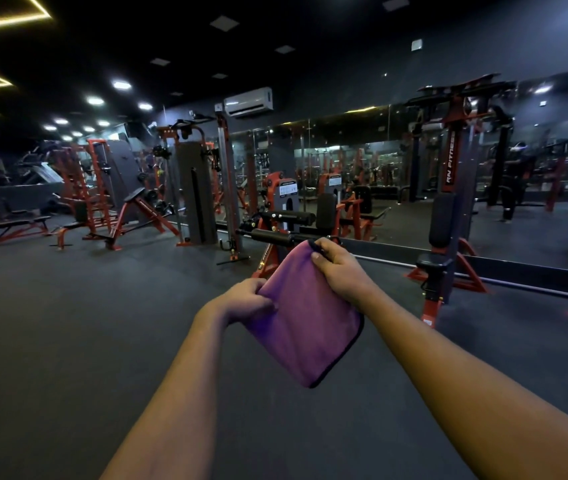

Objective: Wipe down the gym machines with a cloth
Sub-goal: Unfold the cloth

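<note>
Purple cloth pinched by my left hand and right hand; padded roller lies crosswise ahead, nearer my right.

soft purple cloth, matt floor

Dark matte floor; on it a flat bench, a cable tower, a red-framed seat machine

A gym: red-framed weight machines, benches and a mirrored wall on dark flooring.
</note>
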